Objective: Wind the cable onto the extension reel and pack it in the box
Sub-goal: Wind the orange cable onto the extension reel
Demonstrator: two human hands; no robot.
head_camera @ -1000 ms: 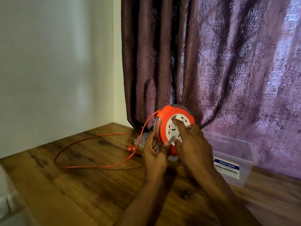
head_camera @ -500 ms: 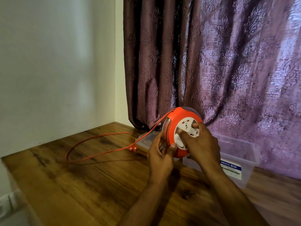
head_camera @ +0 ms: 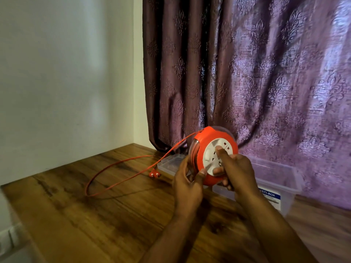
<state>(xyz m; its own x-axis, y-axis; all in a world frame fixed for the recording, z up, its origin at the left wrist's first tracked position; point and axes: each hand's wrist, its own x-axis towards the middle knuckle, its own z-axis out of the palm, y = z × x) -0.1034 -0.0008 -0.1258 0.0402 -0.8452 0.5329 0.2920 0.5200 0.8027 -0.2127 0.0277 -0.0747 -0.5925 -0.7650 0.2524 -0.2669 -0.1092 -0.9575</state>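
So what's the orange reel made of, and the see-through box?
The reel looks like hard, glossy plastic: smooth orange shell, white socket face. The box behind it seems clear, thin plastic; you can see through its walls. Both are guesses from looks alone.

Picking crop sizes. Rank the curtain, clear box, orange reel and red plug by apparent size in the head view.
Largest to smallest:
1. curtain
2. clear box
3. orange reel, nearer the camera, so the gap to the box is unsure
4. red plug

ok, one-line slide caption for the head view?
Both hands hold an orange extension reel above a clear plastic box, the loose cable and plug lying on the wooden table.
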